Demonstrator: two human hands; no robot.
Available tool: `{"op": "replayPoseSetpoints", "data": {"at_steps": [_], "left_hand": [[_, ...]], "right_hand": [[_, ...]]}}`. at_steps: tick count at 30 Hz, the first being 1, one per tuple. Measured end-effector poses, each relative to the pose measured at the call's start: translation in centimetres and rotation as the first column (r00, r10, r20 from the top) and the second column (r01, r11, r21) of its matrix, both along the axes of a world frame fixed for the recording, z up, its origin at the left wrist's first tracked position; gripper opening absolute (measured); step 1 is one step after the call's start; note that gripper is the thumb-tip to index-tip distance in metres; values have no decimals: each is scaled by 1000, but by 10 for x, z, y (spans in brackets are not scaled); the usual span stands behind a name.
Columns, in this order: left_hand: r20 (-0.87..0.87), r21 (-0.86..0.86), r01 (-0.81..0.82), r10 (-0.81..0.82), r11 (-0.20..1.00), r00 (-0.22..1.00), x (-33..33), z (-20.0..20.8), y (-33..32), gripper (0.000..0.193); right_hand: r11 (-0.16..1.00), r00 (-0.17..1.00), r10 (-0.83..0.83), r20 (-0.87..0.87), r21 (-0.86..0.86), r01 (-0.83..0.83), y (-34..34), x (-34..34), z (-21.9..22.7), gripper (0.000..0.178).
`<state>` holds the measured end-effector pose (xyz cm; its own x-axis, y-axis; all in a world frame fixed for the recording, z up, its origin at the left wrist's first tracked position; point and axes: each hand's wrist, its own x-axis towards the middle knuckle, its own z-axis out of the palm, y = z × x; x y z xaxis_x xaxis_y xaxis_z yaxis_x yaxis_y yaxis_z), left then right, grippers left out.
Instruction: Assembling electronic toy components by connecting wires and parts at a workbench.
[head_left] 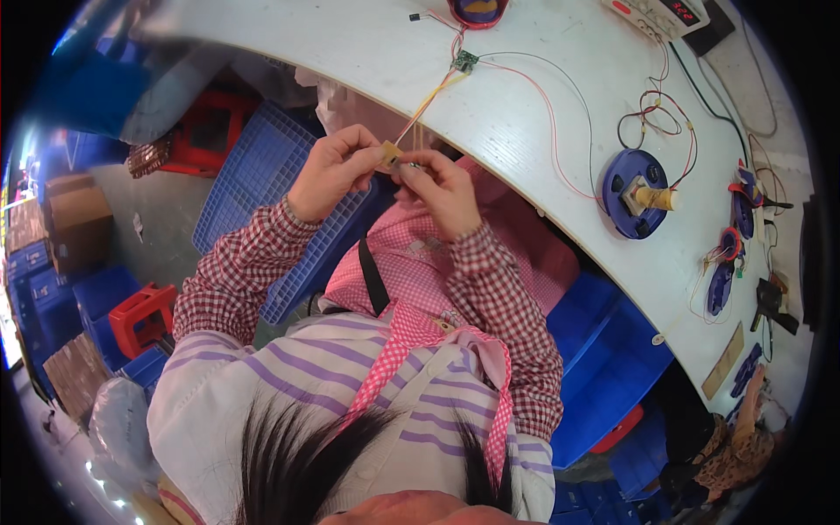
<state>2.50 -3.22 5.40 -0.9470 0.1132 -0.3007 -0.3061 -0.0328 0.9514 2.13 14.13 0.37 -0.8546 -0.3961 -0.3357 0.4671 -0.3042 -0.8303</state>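
Observation:
My left hand [331, 173] pinches a small tan board [390, 154] between thumb and fingers, just off the near edge of the white table. Close against it is my right hand [444, 194], its thumb and fingertips pressed together at the board's right side. Whatever the right fingers grip there is too small to make out. Thin red, white and yellow wires [423, 109] lead from the tan board up to a green circuit board [465, 61] lying on the table. From that circuit board, long red and black wires run right to a round blue housing [632, 194] with a yellowish cylinder on it.
A power supply [662, 15] with a lit red display stands at the table's far right, near tangled leads [649, 109]. More blue parts [722, 284] lie along the right. A blue plastic crate [254, 166] and red stools [206, 131] are at left. Another person's arm [754, 411] shows lower right.

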Motion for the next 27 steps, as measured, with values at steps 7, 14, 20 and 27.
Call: {"op": "replayPoseSetpoints", "data": {"at_steps": [7, 14, 20, 27], "left_hand": [[-25, 38, 69, -68, 997, 997, -3, 11, 18, 9], [-96, -57, 83, -88, 995, 992, -2, 20, 36, 8], [-88, -67, 115, -121, 991, 989, -2, 16, 39, 8], [-218, -216, 196, -243, 957, 945, -17, 15, 37, 9]], "right_hand": [[996, 998, -44, 47, -70, 47, 32, 12, 43, 23], [978, 970, -82, -230, 168, 123, 34, 14, 53, 21], [860, 724, -98, -682, 308, 406, 28, 12, 40, 16], [918, 879, -210, -428, 224, 328, 40, 19, 52, 14]]}}
